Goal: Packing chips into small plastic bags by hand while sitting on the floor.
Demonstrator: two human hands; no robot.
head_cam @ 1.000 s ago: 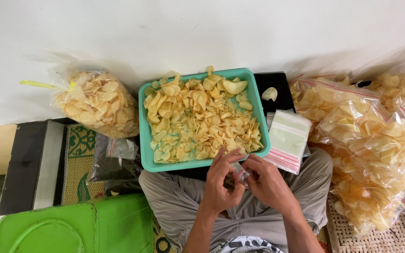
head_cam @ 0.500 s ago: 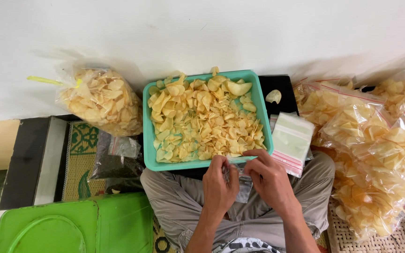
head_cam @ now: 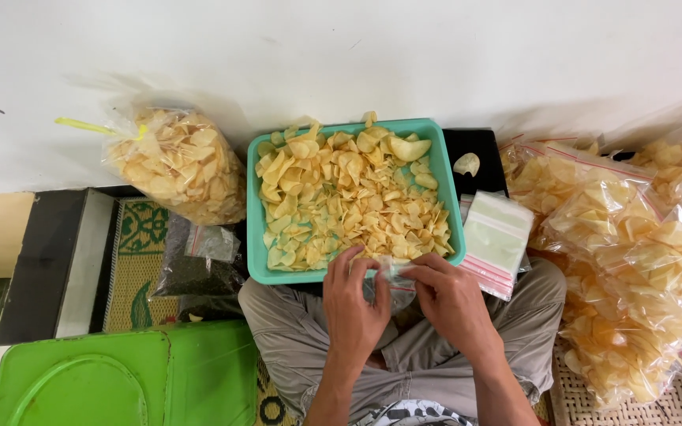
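Currently both hands meet over the lap, just below the near rim of the tray (head_cam: pixel 256 237). Left hand (head_cam: pixel 353 304) and right hand (head_cam: pixel 451 300) each pinch a small clear bag (head_cam: pixel 392 282) between thumb and fingers; the bag sits between them, touching both, its mouth toward the tray edge. Contents of the bag: cannot tell. Tray is teal, rectangular, heaped with pale yellow chips (head_cam: pixel 349 197), a few spilling over the far rim. Right of the tray: a stack of empty zip bags (head_cam: pixel 497 237) with red seal lines, lying partly on the right knee. One loose chip (head_cam: pixel 466 164) rests on a black surface just beyond that stack. Far right: a pile of filled bags (head_cam: pixel 633 252) of chips, on a woven mat. Left of the tray: a large tied sack of chips (head_cam: pixel 179 162) against the white wall, and below it a dark packet (head_cam: pixel 195 268). Green lid (head_cam: pixel 120 379) at lower left, beside the left knee.
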